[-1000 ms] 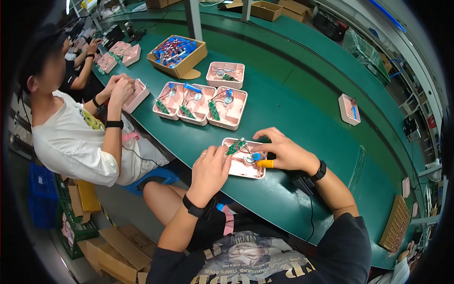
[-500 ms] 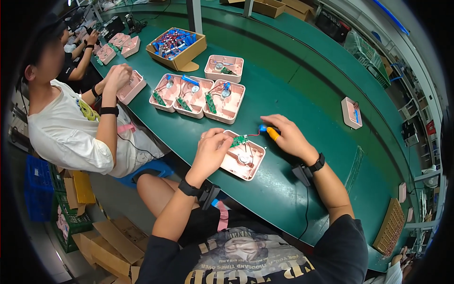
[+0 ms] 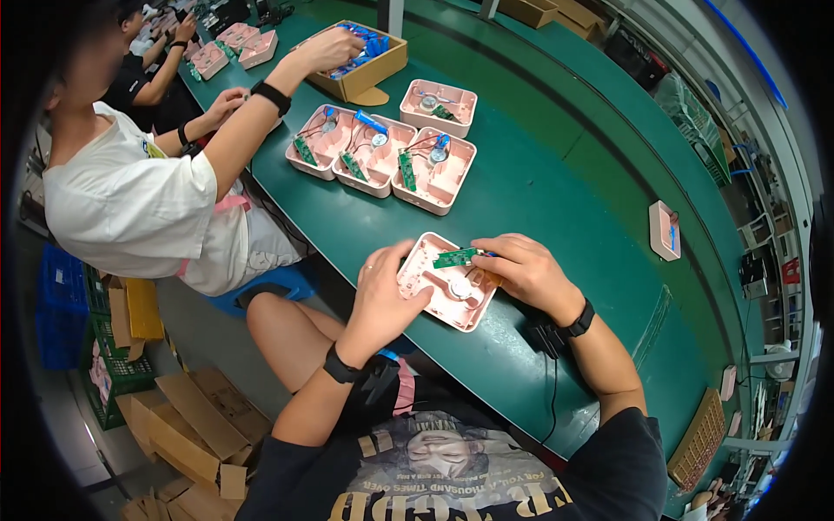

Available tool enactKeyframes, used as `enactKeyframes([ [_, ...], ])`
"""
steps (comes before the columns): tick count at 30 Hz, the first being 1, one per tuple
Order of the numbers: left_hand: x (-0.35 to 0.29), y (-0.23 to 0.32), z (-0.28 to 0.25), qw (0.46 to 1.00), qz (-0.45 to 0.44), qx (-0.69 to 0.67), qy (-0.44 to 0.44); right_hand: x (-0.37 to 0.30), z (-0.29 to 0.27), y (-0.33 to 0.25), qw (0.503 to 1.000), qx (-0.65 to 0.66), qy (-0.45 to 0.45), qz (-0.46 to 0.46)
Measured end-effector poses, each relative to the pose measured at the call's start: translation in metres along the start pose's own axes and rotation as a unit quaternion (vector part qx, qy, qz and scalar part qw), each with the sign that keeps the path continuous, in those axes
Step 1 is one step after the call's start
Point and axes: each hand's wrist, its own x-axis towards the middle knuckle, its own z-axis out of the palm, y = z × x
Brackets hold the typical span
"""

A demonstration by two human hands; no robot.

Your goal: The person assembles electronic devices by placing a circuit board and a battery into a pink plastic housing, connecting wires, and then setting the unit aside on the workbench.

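A pink plastic casing (image 3: 452, 314) lies before me on the green table, with a round silver part (image 3: 459, 287) and thin wires inside. My left hand (image 3: 382, 300) grips its left side, thumb over the rim and fingers spread along the edge. A green circuit board (image 3: 453, 258) sits slanted over the far part of the casing. At the board's right end, my right hand (image 3: 526, 273) is closed in a pinch. A bit of the blue battery (image 3: 490, 254) shows between its fingers; the rest is hidden.
Several pink casings (image 3: 423, 209) with boards and wires stand farther off, left of centre. Behind them, a co-worker's hand (image 3: 334, 48) reaches into a cardboard box (image 3: 375, 78) of blue batteries. Another casing (image 3: 663, 233) lies at the right. A cable (image 3: 556, 408) hangs near my right wrist.
My right hand has moved left and nearer with the blue battery, to the board over the casing. My left hand has left the board for the casing's side. The co-worker's arm has reached to the box.
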Motion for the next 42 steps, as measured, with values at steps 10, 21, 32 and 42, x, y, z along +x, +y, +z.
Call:
enactKeyframes([
  [10,-0.007,-0.014,0.011,0.991,0.121,0.031,-0.046,0.010,0.000,-0.015,0.996,0.028,0.036,0.072],
  [21,-0.008,-0.013,0.015,0.986,0.159,-0.022,-0.041,0.014,-0.003,-0.035,0.976,0.103,-0.075,0.177],
  [32,-0.010,0.004,0.013,0.957,0.261,0.123,-0.022,0.012,0.001,-0.038,0.985,0.026,-0.073,0.152],
  [42,-0.009,0.008,0.011,0.958,0.251,0.129,-0.051,0.010,0.008,-0.039,0.960,0.099,-0.051,0.256],
])
